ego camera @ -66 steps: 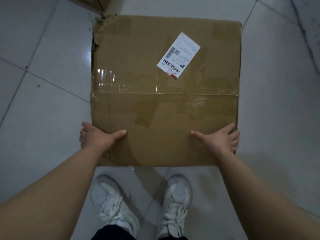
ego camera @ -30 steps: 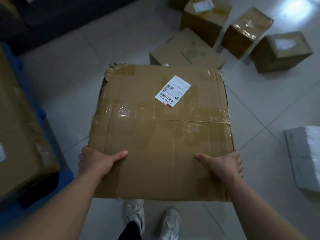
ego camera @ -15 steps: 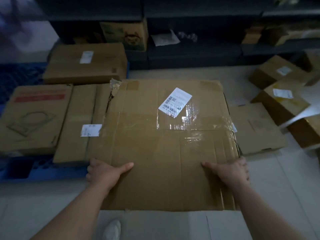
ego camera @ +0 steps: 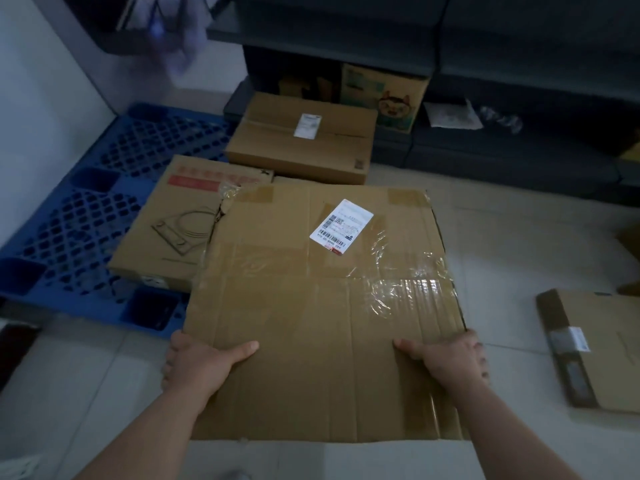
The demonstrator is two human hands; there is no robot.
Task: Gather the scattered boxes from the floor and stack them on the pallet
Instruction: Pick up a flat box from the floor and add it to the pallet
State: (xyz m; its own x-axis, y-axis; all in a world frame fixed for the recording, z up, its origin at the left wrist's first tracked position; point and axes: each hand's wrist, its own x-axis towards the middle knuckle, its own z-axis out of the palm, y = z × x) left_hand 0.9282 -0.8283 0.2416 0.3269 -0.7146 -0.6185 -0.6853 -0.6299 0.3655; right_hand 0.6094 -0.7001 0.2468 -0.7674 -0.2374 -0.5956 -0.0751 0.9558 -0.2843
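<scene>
A large flat cardboard box [ego camera: 311,323] with clear tape and a white barcode label is held up in front of me. My left hand [ego camera: 199,363] grips its near left edge, thumb on top. My right hand [ego camera: 450,360] grips its near right edge the same way. Beyond the box lies the blue plastic pallet [ego camera: 79,216]. On the pallet rest a flat box with a red stripe and a line drawing [ego camera: 173,223] and a longer box with a white label [ego camera: 304,136]. The carried box's far left corner overlaps the striped box in view.
A flat box with a taped label [ego camera: 595,348] lies on the tiled floor at right. Dark low shelving [ego camera: 502,150] runs along the back, holding a printed cartoon box [ego camera: 384,95] and a white packet [ego camera: 450,116]. A white wall stands at left.
I have lifted the box off the floor and turned from the scattered boxes toward the pallet. The pallet boxes now sit further right and closer, and the view has swung left.
</scene>
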